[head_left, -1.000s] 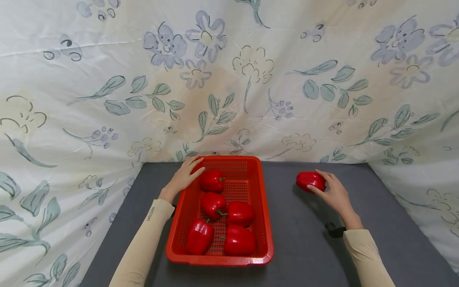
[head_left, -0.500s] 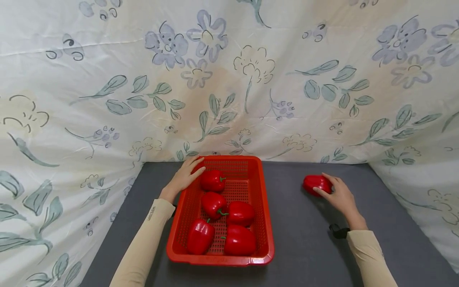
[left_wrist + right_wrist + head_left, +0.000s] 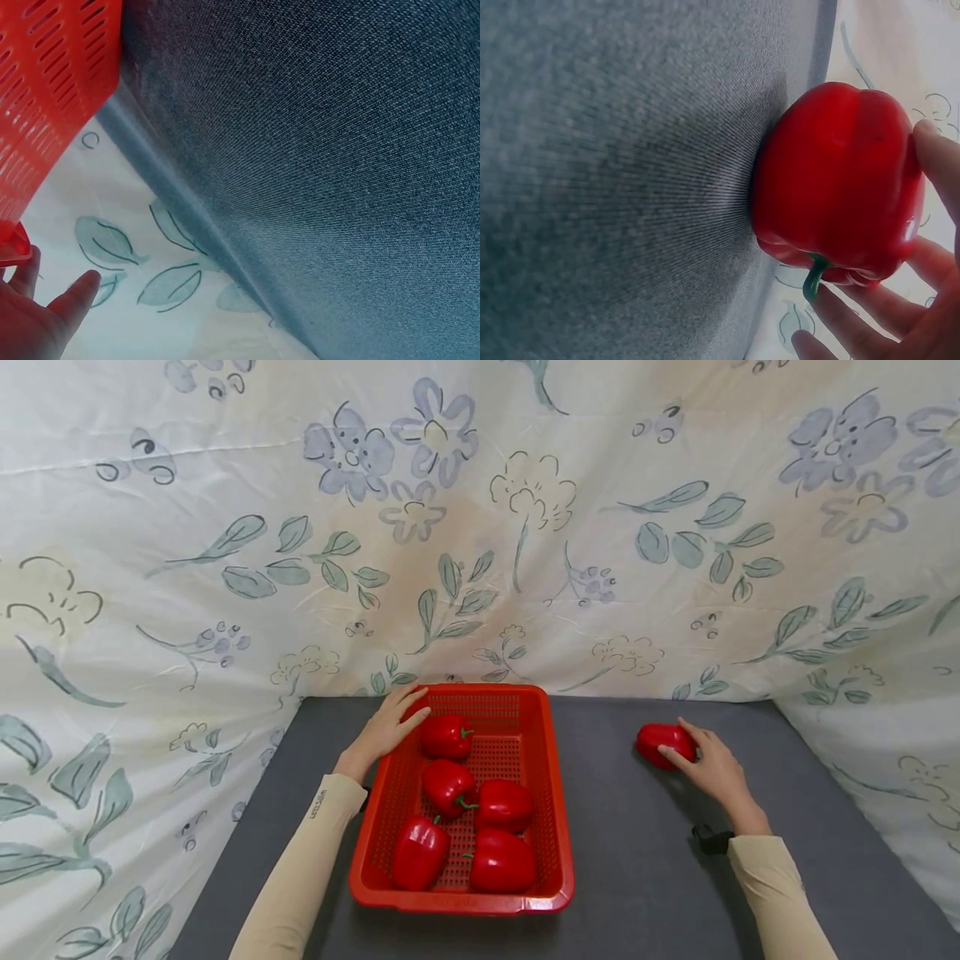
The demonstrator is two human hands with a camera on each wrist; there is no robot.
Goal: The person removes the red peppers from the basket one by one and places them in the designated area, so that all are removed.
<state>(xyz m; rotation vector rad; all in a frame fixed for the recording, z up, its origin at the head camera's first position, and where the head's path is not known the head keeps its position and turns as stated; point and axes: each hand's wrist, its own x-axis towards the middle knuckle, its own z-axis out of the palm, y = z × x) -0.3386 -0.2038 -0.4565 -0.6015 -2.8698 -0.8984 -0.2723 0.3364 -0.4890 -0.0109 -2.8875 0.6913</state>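
Note:
In the head view, a red plastic basket (image 3: 557, 827) holds several red bell peppers, such as one pepper (image 3: 421, 853) at its near left. My left hand (image 3: 382, 727) rests on the basket's far left rim, fingers extended. Part of that hand also shows low in the left wrist view, beside the rim. To the right of the basket, my right hand (image 3: 712, 770) holds another red bell pepper (image 3: 832, 180) between thumb and fingers. This pepper lies on its side against the grey cloth, its green stem toward my fingers in the right wrist view.
Grey cloth (image 3: 622, 877) covers the table on both sides of the basket. A white floral curtain (image 3: 480, 527) hangs along the table's back edge and down both sides.
My right hand has moved right and slightly toward me with the bell pepper, lowering it onto the cloth, and is nearly still over the last half second. The left hand stays at the rim.

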